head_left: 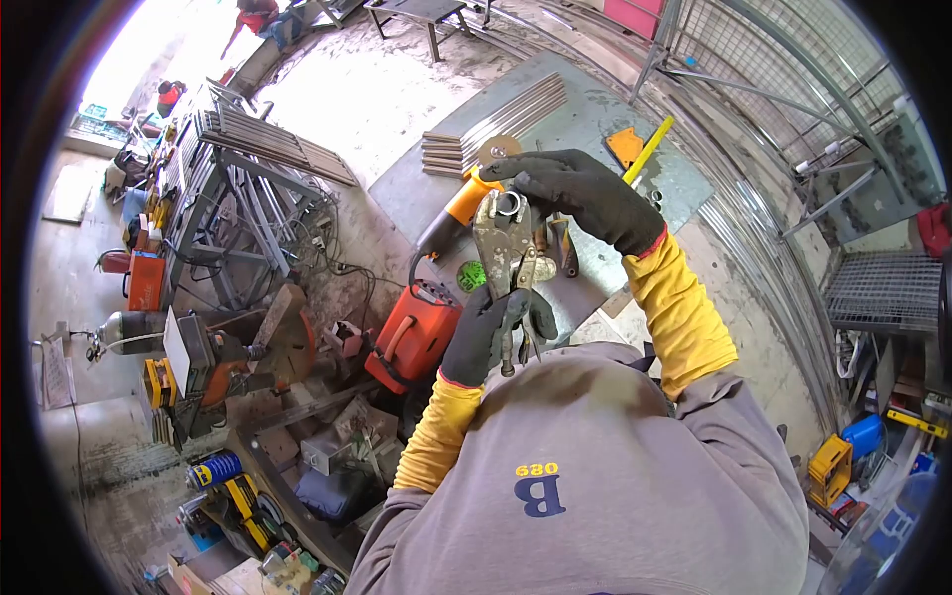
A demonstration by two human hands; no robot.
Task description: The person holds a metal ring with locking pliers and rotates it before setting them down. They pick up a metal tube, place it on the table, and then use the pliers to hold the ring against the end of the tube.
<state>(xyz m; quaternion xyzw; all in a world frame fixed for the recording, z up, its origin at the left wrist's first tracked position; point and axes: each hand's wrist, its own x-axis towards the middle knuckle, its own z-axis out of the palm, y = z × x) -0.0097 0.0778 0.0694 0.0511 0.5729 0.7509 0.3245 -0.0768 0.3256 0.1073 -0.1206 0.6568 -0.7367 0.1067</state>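
Note:
My left hand [486,332], in a black glove, is wrapped round the handles of worn metal locking pliers [504,246]. A short round metal ring or pipe piece [508,204] shows at the jaws of the pliers. My right hand [580,193], also gloved in black, reaches in above the jaws with its fingers stretched out to the left. Its fingertips overlap the end of an orange-and-black corded power tool [461,210]. Beside the pliers, partly behind my right hand, lies a dark-handled tool [564,248].
Metal strips [526,109], a round disc [499,149], an orange magnet square [625,147] and a yellow bar [650,149] lie on the metal sheet table [397,193]. An orange machine [415,335] stands left of me. Farther left is a chop saw [263,342]. Two people are at upper left.

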